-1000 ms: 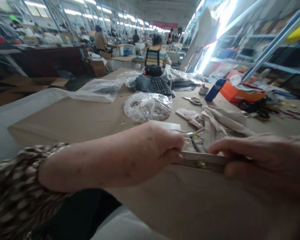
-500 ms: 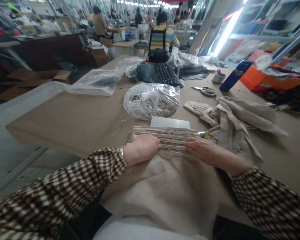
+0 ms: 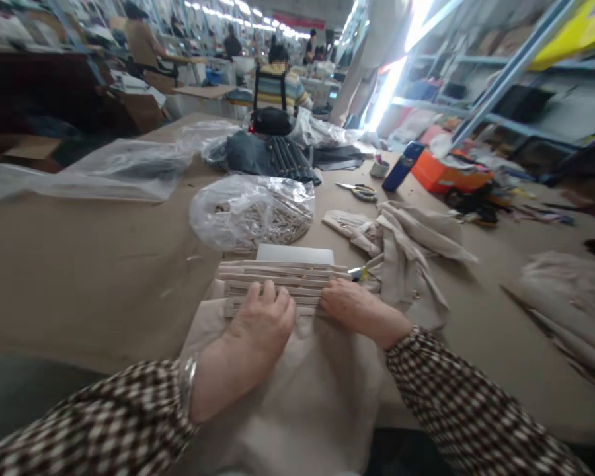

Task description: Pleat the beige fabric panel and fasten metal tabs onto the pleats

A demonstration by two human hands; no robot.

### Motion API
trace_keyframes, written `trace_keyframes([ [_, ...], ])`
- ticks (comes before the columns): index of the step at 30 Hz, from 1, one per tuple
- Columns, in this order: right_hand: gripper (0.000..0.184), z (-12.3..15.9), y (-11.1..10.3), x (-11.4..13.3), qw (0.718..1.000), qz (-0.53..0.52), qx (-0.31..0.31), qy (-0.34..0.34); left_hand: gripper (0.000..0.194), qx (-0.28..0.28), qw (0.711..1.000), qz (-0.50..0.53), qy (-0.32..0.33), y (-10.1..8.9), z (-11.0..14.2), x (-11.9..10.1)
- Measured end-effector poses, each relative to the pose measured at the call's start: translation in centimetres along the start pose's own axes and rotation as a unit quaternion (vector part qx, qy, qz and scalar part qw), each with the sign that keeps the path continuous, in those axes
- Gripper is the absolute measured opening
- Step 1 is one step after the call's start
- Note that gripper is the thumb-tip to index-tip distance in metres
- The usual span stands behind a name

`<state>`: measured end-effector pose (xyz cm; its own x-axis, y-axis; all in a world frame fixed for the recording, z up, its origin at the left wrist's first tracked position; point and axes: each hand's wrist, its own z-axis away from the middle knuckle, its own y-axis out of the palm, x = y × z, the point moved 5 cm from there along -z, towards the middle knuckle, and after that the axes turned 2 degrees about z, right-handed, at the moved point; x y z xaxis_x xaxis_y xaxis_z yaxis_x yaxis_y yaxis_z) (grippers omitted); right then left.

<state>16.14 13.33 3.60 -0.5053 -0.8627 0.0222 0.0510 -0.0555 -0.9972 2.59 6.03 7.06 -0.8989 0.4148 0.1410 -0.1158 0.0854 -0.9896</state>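
Dark-brown-and-white checks on the sleeves [image 3: 99, 410], pale beige right across the cloth [image 3: 322, 390], duller brown on the table [image 3: 79, 271]! Silvery bracelet [image 3: 188, 381], bright orange box [image 3: 439, 175], deep blue slab [image 3: 403, 167] (and there, blue and yellow stripes on a co-worker's top [image 3: 291, 89]), then a dark slate pile [image 3: 250, 157]!

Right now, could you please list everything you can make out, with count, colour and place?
Worktable: one, brown, centre
Fabric: one, beige, near side
Strips: several, beige, under the hands
Panel: one, white, behind strips
Tool: one, partly yellow, right of strips
Clear bag: one, see-through, beyond panel
Scissors: one, greyish, right of bag
Cup: one, pale, beyond scissors
Phone-like slab: one, blue, right of cup
Box: one, orange, right of slab
Dark pieces: several, charcoal, beyond bag
Plastic sheeting: uncounted, clear, left
Cloth heaps: two, beige, right
Co-workers: several, mixed clothing, background
Sleeves: two, checked brown-white, near edge
Left hand: one, bare, on strips
Right hand: one, bare, on strips
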Motion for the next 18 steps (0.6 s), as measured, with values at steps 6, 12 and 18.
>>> trace_keyframes([
  [6,0.019,2.4,-0.8,-4.8,0.989,-0.012,-0.020,0.143,0.039,-0.025,0.997,0.055,0.048,3.9,1.2,-2.0],
  [12,0.030,9.0,-1.0,-15.9,0.974,0.072,0.032,0.212,0.038,-0.051,0.995,0.069,0.041,4.5,0.5,-0.8],
  [18,0.032,9.1,-0.2,-17.3,0.981,0.107,0.108,0.121,0.037,-0.068,0.995,0.066,0.032,4.3,-1.2,0.2],
])
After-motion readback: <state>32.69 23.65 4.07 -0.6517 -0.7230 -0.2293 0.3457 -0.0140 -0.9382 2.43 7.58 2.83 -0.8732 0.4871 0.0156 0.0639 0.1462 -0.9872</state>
